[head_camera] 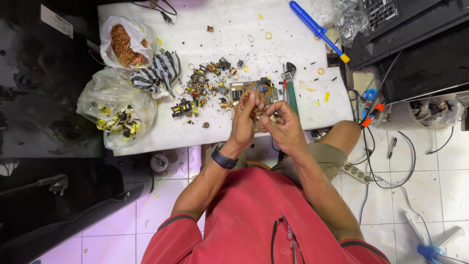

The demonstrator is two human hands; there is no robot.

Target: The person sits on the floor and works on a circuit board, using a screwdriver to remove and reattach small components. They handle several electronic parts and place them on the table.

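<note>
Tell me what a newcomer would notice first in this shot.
Both hands meet at the near table edge: the left hand and right hand pinch a small coil of copper wire between them. Just beyond lie a brown circuit board and a scatter of pulled-off parts. At far left, a clear bag of copper wire sits on the white table.

Single head cam, looking almost straight down from above the person's own chest; red shirt [254,215] fills the bottom edge, so the view faces forward and down. Both hands [264,122] sit mid-frame at arm's length, with the white desk [273,44] beyond them toward the top. Wide field: tiled floor [430,171] shows at right; no second view to overlap.
</note>
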